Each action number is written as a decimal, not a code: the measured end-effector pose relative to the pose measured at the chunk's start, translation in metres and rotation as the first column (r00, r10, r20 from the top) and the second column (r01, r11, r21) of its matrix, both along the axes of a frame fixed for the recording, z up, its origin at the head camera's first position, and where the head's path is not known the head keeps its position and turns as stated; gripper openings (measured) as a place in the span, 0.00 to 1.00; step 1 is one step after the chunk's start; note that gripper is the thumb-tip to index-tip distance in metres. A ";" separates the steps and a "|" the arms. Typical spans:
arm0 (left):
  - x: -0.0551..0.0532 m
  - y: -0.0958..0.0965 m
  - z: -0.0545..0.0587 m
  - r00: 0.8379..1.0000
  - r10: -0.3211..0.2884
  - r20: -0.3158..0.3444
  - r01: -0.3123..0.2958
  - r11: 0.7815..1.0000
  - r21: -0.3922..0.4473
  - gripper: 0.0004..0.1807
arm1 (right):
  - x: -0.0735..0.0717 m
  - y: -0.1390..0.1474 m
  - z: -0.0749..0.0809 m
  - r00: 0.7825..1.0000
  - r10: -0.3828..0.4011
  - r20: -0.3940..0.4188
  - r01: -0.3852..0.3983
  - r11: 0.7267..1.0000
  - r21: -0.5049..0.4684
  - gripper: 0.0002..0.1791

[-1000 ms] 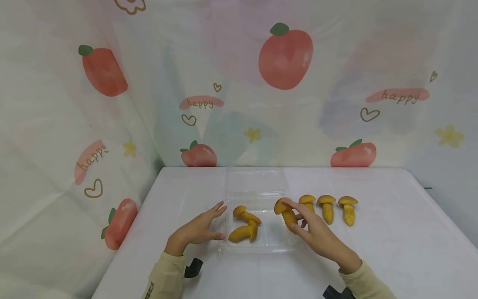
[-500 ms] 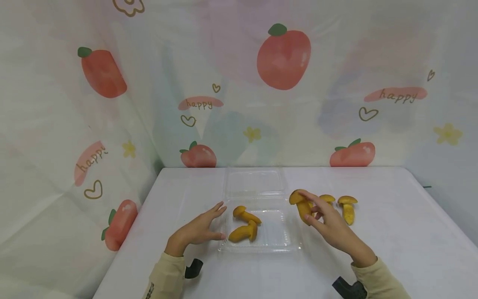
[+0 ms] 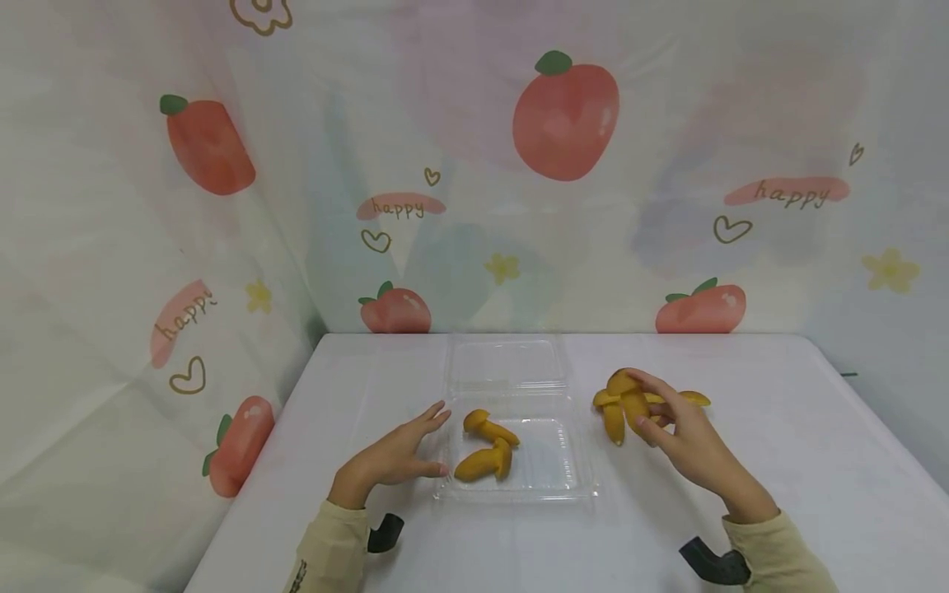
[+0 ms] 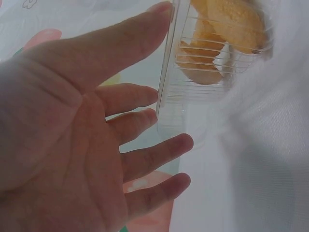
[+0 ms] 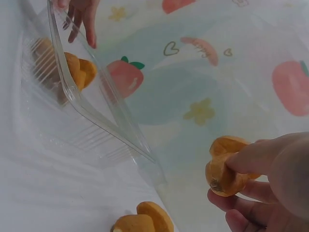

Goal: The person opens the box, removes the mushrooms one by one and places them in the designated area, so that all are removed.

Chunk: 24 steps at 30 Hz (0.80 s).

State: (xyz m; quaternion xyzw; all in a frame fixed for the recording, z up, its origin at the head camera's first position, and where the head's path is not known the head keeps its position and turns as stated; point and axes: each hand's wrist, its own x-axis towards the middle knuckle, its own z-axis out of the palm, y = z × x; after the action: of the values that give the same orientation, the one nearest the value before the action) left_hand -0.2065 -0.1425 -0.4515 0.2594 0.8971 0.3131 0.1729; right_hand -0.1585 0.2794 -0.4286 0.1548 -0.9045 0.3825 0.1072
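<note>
Pinching a yellow mushroom (image 3: 635, 405) between thumb and fingertips of the right hand (image 3: 689, 436), just right of the clear plastic box (image 3: 544, 457), close by some loose mushrooms (image 3: 613, 422) on the table (image 3: 519, 543). Can't tell how many, with fingers in the way. Could well slip or roll from so light a hold on so rounded a stem. Might also knock over or scatter neighbours, reaching in this tight. Over on the other side, spreading the left hand (image 3: 393, 453), fingers extended and gripping nothing, thumb at the box's edge. Looks a bit risky: bumped, could slide or tip, with so little bracing, and jostle the pair inside (image 3: 483, 464).
</note>
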 end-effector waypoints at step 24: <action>0.001 0.000 -0.001 1.000 0.009 0.007 -0.009 1.000 0.008 0.48 | -0.012 0.053 -0.014 0.989 -0.137 0.050 0.136 0.991 0.017 0.37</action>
State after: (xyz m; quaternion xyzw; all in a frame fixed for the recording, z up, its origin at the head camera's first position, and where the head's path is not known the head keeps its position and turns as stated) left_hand -0.2060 -0.1425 -0.4523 0.2549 0.8965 0.3183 0.1733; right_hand -0.1701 0.3322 -0.4424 0.0832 -0.9180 0.3722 0.1089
